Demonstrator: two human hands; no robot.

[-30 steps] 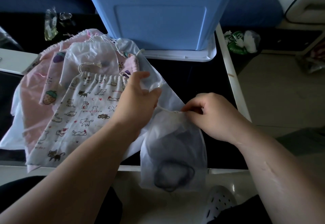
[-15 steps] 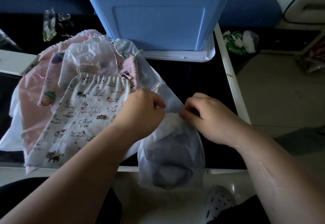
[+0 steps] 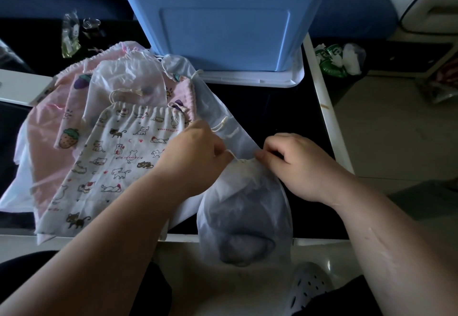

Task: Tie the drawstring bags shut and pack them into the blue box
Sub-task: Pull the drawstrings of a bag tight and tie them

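A sheer white drawstring bag with something dark inside hangs over the table's near edge. Its mouth is gathered tight. My left hand pinches the cream drawstring just left of the mouth. My right hand pinches the gathered mouth from the right. The blue box stands at the back of the table on its white lid.
A pile of other drawstring bags lies to the left: a cat-print bag on top, a sheer white bag, pink bags beneath. The black table has a white right edge. Small clutter sits at the back left.
The bag's mouth has drawn tighter as my hands came closer together. My left hand closed from loose fingers into a pinch on the string.
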